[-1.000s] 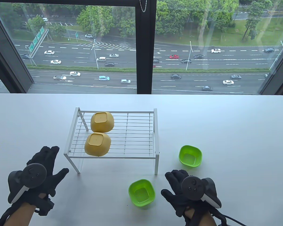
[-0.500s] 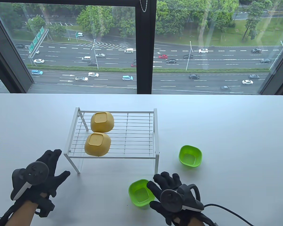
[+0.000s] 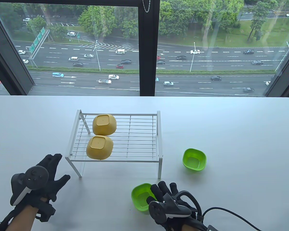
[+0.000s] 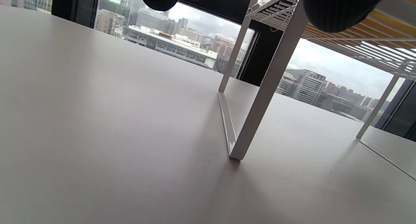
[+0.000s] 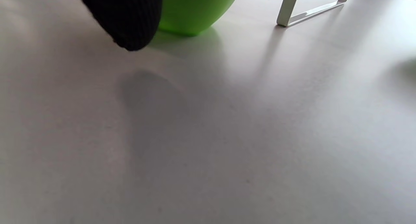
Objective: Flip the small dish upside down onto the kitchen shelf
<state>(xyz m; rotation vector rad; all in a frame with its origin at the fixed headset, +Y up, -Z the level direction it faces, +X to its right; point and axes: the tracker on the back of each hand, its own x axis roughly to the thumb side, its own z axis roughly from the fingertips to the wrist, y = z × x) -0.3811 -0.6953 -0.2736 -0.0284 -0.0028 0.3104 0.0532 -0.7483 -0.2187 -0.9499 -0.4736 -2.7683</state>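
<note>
A white wire kitchen shelf (image 3: 115, 159) stands mid-table with two yellow dishes upside down on its left half, one at the back (image 3: 104, 124) and one at the front (image 3: 100, 147). Two green dishes sit upright on the table: a near one (image 3: 139, 197) and a far one (image 3: 194, 159). My right hand (image 3: 156, 192) is over the near green dish's right rim, fingers spread; the dish still stands on the table in the right wrist view (image 5: 195, 9). My left hand (image 3: 59, 169) is open and empty, left of the shelf's front left leg (image 4: 269, 87).
The table's (image 3: 243, 134) far edge meets a large window. A cable (image 3: 231, 214) trails from my right wrist over the table's near right part. The shelf's right half holds nothing.
My right hand has moved left and rolled over onto the near green dish, its fingers now above the rim. My left hand has barely shifted. The dishes have not moved.
</note>
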